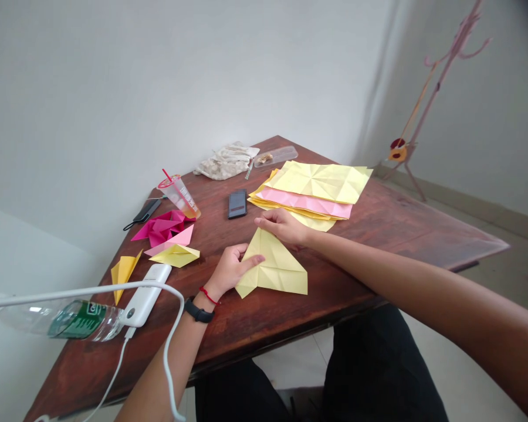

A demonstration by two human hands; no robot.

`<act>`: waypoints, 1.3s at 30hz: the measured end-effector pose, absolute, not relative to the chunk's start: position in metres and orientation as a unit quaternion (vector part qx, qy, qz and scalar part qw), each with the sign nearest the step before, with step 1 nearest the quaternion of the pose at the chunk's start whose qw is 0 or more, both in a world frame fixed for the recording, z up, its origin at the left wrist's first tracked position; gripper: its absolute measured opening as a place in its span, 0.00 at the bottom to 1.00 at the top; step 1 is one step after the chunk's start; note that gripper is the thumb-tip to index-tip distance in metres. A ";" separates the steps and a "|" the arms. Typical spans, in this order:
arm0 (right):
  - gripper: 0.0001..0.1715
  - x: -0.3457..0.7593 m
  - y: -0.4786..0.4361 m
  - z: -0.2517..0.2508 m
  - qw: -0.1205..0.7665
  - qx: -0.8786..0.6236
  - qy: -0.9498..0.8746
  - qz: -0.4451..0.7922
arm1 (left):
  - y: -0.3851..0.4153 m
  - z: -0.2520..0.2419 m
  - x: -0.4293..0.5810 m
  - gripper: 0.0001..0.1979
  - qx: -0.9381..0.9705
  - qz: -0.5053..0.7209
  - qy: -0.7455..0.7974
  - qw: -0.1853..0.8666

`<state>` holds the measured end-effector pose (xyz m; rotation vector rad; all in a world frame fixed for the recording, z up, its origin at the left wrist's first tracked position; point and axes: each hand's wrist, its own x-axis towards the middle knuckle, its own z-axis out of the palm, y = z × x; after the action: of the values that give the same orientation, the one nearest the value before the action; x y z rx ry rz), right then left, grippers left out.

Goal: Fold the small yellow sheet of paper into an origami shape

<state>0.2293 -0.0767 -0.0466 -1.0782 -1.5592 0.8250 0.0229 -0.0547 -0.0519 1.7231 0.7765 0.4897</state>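
A sheet of pale yellow paper (281, 271), partly folded and marked with creases, is held up between my hands over the front of the wooden table. My left hand (237, 268) grips its left side, thumb lying across the face and the fingers hidden behind. At the top corner, my right hand (281, 225) pinches the paper between thumb and fingers. Just beyond my right hand lies a stack of creased sheets, with a yellow sheet (319, 179) on top and a pink sheet (305, 201) beneath.
On the table (405, 223), folded magenta paper (165, 227), a yellow folded piece (176, 255) and a plastic cup (180, 196) stand left. A phone (237, 204) lies mid-table. A white power bank (147, 296), its cable (173, 340) and a bottle (79, 319) are near my left arm.
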 end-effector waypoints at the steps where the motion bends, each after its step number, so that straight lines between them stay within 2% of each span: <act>1: 0.27 0.230 -0.076 -0.047 0.514 -0.448 -0.649 0.337 | -0.054 -0.052 0.023 0.22 0.732 0.207 0.330 0.558; 7: 0.27 0.232 -0.069 -0.051 0.527 -0.460 -0.639 0.320 | -0.051 -0.055 0.021 0.23 0.742 0.204 0.341 0.540; 11: 0.28 0.236 -0.069 -0.049 0.537 -0.449 -0.632 0.332 | -0.049 -0.056 0.020 0.27 0.749 0.206 0.352 0.522; 17: 0.28 0.227 -0.076 -0.049 0.466 -0.409 -0.687 0.379 | -0.052 -0.049 0.022 0.24 0.760 0.228 0.341 0.503; 22: 0.28 0.217 -0.072 -0.060 0.440 -0.363 -0.727 0.383 | -0.054 -0.047 0.022 0.24 0.762 0.225 0.337 0.504; 32: 0.29 0.226 -0.070 -0.054 0.471 -0.415 -0.697 0.347 | -0.050 -0.051 0.022 0.23 0.769 0.217 0.343 0.493; 39: 0.30 0.243 -0.063 -0.052 0.499 -0.453 -0.677 0.295 | -0.046 -0.053 0.019 0.28 0.801 0.206 0.357 0.433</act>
<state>0.2426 -0.0628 -0.0524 -1.0950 -1.6382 0.7144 0.0188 -0.0460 -0.0525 1.9964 0.8896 0.5134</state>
